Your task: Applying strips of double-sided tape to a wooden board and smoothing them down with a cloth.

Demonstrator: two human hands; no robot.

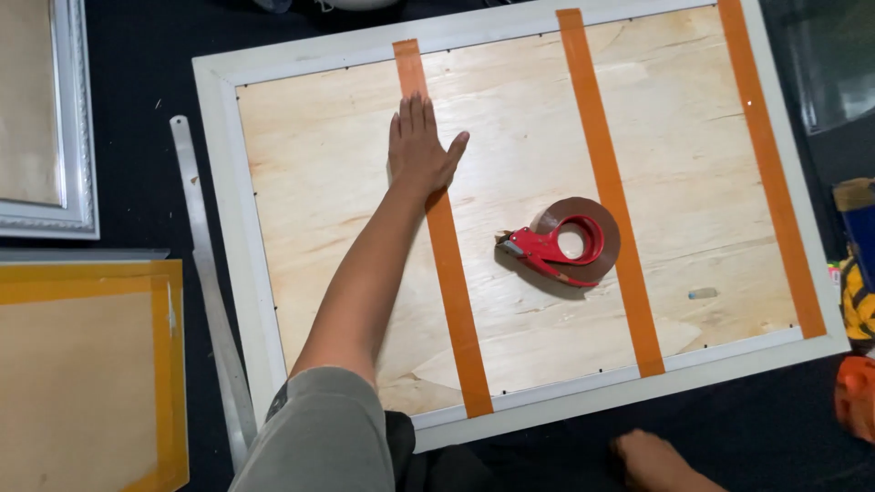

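Left hand (417, 146) lies flat, fingers open, pressing the left orange tape strip (447, 246) on the white-framed plywood backing (319, 182); right hand (652, 460) rests near the frame, grip unclear; red tape dispenser (561, 244) lies mid-board.

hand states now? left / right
Left hand: open, flat on the orange tape strip, holding nothing.
Right hand: resting on the dark floor, grip cannot be told.

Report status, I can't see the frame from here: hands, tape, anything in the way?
Left hand flat on left tape strip. Right hand off frame, empty. Tape dispenser lies beside the strip, clear.
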